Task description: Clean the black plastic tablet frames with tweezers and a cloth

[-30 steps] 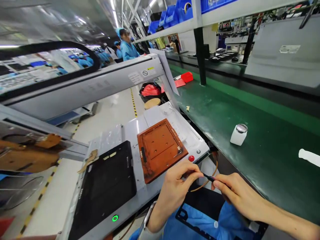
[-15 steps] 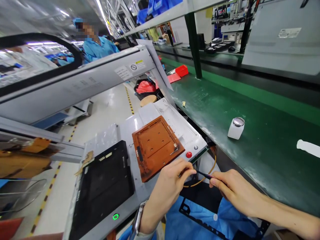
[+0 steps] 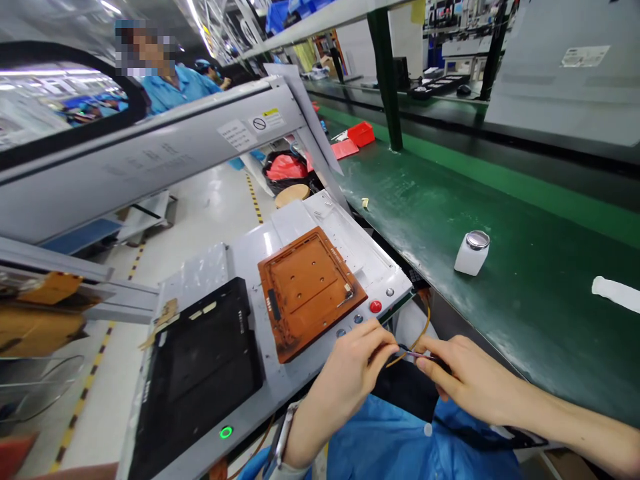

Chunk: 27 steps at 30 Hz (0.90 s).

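Note:
My right hand point(image 3: 457, 367) grips slim dark tweezers point(image 3: 418, 355) between thumb and fingers, their tip pointing left. Close to that tip, my left hand point(image 3: 357, 353) is closed in a pinch; a small dark bit shows at its fingertips, too small to name. Both hands are raised above my lap, just off the machine's front corner. On the machine bed beyond my left hand lies an orange-brown fixture plate point(image 3: 313, 293). A black fixture plate point(image 3: 200, 380) lies to its left. A dark thin part point(image 3: 480, 430) rests on my blue smock, partly blurred.
A white dispenser bottle point(image 3: 472, 253) stands on the green bench point(image 3: 530, 320) at right. A red button point(image 3: 375, 307) sits on the machine's edge, and a green-lit button point(image 3: 227, 433) nearer me. Farther off are a red bin point(image 3: 361, 134) and a person in blue point(image 3: 175, 87).
The tweezers' tip has come up to my left fingertips, and my hands are closer together. The black part on my lap has shifted and shows less. The view has moved slightly.

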Available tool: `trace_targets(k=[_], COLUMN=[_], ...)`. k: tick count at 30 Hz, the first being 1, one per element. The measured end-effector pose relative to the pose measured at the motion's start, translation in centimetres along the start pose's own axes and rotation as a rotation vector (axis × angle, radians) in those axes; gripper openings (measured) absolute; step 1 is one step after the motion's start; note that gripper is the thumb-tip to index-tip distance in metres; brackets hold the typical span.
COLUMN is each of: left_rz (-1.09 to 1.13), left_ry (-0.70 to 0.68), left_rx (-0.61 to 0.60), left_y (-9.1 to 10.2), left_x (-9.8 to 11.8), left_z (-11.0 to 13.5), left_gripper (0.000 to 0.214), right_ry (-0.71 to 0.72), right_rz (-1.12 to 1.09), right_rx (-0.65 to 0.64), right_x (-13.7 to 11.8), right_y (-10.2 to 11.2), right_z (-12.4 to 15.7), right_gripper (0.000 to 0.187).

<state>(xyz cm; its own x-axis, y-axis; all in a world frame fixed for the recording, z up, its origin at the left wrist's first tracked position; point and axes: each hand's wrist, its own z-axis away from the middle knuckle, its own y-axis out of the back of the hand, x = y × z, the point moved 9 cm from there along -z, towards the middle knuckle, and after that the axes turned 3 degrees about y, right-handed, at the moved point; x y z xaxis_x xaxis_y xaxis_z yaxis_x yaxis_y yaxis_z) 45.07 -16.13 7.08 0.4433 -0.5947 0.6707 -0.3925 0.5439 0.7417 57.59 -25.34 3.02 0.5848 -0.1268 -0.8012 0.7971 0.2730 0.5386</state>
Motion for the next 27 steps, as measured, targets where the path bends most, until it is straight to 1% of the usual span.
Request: trace_targets(k=[2,3,6,7,8,10,13,15,17,19,21,22,24,27], left_rz=[0.042,0.043,-0.007,-0.012,0.001,0.097,0.350,0.504,0.561,0.471,0.276,0.170,-0.013,-0.223], left_ry=[-0.034,-0.052,-0.112,-0.129,-0.142,-0.156,-0.185,-0.242,-0.300,-0.309,-0.286,-0.283,-0.315,-0.378], left_rx=[0.024,0.069,0.256,0.284,0.287,0.235,0.137,0.116,0.143,0.223,0.331,0.363,0.393,0.415], left_y=[-0.7,-0.6,0.9,1.3,1.6,2.0,2.1,2.3,2.4,2.4,2.3,2.2,1.7,0.8], left_x=[0.5,0.7,1.5,1.7,1.9,2.0,2.6,3.5,4.5,5.0,5.1,5.2,5.6,6.3], left_z=[-0.3,-0.5,-0.5,-0.5,-0.5,-0.6,-0.7,-0.8,-1.2,-1.9,-2.4,-2.5,-2.3,-1.5], left_gripper=[0.018,0.017,0.016,0.017,0.018,0.018,0.016,0.015,0.015,0.013,0.013,0.013,0.013,0.013], right_ry=[0.032,0.045,0.062,0.065,0.070,0.075,0.063,0.071,0.092,0.097,0.095,0.094,0.097,0.083], right_rz=[-0.008,-0.030,-0.126,-0.158,-0.188,-0.241,-0.326,-0.361,-0.376,-0.402,-0.418,-0.412,-0.382,-0.354], right_rx=[0.026,0.051,0.153,0.186,0.217,0.274,0.340,0.338,0.319,0.319,0.332,0.342,0.360,0.378], right_x=[-0.1,-0.2,0.1,0.2,0.4,0.7,1.5,1.5,1.2,0.9,0.7,0.6,0.6,0.8], right_y=[0.2,0.4,1.6,2.0,2.4,3.2,4.0,4.0,3.8,3.6,3.6,3.6,3.7,3.5], right_z=[-0.4,-0.5,-0.8,-0.8,-0.8,-0.6,-0.5,-0.5,-0.5,-0.4,-0.2,-0.1,0.0,-0.1], right_gripper=[0.040,0.041,0.043,0.043,0.043,0.042,0.043,0.043,0.043,0.042,0.042,0.042,0.042,0.042])
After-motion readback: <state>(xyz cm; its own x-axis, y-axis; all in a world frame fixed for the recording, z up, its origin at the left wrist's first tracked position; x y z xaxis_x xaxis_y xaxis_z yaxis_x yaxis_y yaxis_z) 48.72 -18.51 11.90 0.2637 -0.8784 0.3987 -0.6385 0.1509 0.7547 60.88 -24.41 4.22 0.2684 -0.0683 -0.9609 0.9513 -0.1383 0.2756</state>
